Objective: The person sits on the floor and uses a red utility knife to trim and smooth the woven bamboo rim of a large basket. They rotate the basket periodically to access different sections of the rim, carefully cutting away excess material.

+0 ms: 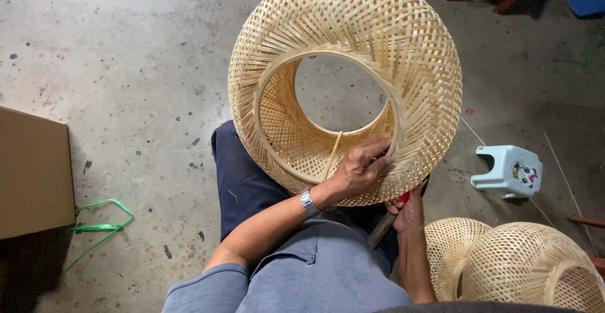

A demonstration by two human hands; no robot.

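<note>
On the person's lap, a big woven bamboo shade [345, 80] stands tilted on its edge, its round opening facing up toward the camera and its axis leaning away from the body. The left hand [362, 168] lies on the near rim, fingers curled over the inner hoop [277, 80] and pressing the weave – closed on the rim itself, beside a loose strip [333, 155] that sticks up inside the opening. The right hand [408, 212] sits lower, under the shade's near edge, fist closed around a red-handled tool [386, 225] – its tip is hidden behind the basketwork. The left hand is nearer the strip. Two more shades [517, 262] rest on the floor [126, 67] to the right, near a small stool [510, 171]
</note>
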